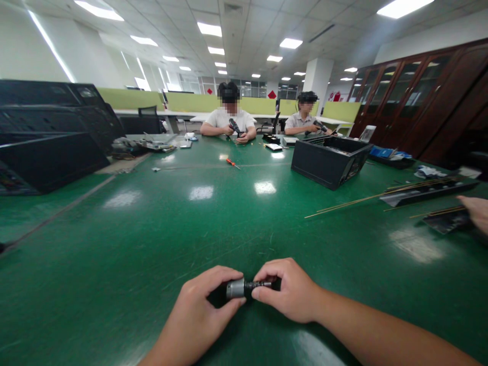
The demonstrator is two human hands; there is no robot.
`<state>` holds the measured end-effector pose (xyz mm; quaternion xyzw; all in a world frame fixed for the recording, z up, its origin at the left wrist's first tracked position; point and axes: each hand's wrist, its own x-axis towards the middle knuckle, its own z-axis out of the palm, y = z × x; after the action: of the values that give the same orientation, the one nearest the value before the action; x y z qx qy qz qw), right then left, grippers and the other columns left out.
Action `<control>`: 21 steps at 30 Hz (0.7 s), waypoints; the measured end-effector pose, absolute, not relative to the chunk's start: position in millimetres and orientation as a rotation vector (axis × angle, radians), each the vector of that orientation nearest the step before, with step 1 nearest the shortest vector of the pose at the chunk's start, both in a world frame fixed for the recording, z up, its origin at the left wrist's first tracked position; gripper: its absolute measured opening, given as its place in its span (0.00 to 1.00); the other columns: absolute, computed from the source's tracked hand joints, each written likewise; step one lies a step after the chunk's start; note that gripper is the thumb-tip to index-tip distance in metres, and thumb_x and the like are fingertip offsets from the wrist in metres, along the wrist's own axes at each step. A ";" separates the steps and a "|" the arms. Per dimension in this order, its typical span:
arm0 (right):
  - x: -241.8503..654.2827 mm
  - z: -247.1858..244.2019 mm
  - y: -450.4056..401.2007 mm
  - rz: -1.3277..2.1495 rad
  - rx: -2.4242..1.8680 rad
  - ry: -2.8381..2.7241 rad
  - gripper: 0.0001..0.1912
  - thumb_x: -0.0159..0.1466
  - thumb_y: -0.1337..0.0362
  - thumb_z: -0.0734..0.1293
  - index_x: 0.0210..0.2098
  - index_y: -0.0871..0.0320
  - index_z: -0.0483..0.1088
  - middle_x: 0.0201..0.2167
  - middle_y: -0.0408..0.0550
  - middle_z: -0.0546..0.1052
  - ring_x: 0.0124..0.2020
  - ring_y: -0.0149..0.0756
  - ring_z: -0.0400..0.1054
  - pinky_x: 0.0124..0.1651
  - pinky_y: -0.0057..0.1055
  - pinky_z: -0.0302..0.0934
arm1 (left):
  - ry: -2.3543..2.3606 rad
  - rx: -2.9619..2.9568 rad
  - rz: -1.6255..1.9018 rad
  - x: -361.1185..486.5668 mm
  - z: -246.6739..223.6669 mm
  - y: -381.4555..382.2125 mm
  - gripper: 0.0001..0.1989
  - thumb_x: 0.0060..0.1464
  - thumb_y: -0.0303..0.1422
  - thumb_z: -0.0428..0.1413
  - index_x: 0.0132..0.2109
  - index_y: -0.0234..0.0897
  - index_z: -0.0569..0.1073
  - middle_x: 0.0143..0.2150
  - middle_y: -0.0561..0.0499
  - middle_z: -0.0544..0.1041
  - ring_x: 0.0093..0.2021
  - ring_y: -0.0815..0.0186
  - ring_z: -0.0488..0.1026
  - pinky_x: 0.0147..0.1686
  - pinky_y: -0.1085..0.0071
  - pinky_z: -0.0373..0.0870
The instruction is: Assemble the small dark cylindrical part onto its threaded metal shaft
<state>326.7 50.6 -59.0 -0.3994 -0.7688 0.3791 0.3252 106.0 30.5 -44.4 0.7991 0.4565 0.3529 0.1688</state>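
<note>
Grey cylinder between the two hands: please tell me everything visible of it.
The grey cylinder looks like smooth metal, with a small dark spot on its side. A thinner, ridged, dark shaft with a shinier tip points right. It is held sideways at the green table; whether it touches is unclear. The left hand holds the cylinder, the right hand the shaft.

Wide lane up mid-table [229, 229], blocked at both sides

Green surface gives room ahead of left hand [202, 307] and right hand [292, 290], and out to the left. Straight across between hands: silver cylinder [235, 288] and shaft [263, 284] in the way. Farther up, orange screwdriver [232, 162] lies mid-lane, low, passable either side. Left far: big dark cases [49, 157], tall. Right far: black box [324, 160]. Right side: long thin rods [343, 207] poke inward; another person's hand [476, 211] at frame edge.
</note>
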 end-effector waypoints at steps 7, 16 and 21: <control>327.3 -58.6 51.7 1.009 -1.047 -2.006 0.05 0.59 0.63 0.71 0.33 0.58 0.78 0.27 0.43 0.76 0.29 0.31 0.68 0.34 0.26 0.57 | 1.300 2.267 1.010 106.6 -43.7 30.2 0.14 0.50 0.27 0.63 0.43 0.49 0.76 0.39 0.61 0.80 0.38 0.70 0.78 0.40 0.77 0.72; 327.2 -57.7 50.3 1.018 -1.057 -2.003 0.05 0.59 0.63 0.71 0.32 0.58 0.78 0.27 0.43 0.77 0.29 0.31 0.68 0.35 0.27 0.57 | 1.300 2.263 1.011 106.5 -43.1 30.9 0.13 0.51 0.28 0.63 0.43 0.48 0.76 0.38 0.60 0.80 0.38 0.69 0.78 0.40 0.76 0.72; 327.4 -57.7 51.5 1.014 -1.057 -1.998 0.05 0.58 0.63 0.71 0.32 0.58 0.78 0.27 0.43 0.77 0.29 0.31 0.68 0.35 0.27 0.57 | 1.291 2.261 1.005 104.9 -44.4 31.4 0.13 0.51 0.27 0.63 0.43 0.48 0.76 0.39 0.60 0.80 0.38 0.69 0.78 0.40 0.76 0.72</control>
<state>327.4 51.5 -57.7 -0.4034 -0.7624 0.3869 0.3259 104.9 31.4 -44.4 0.7978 0.4554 0.3547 0.1743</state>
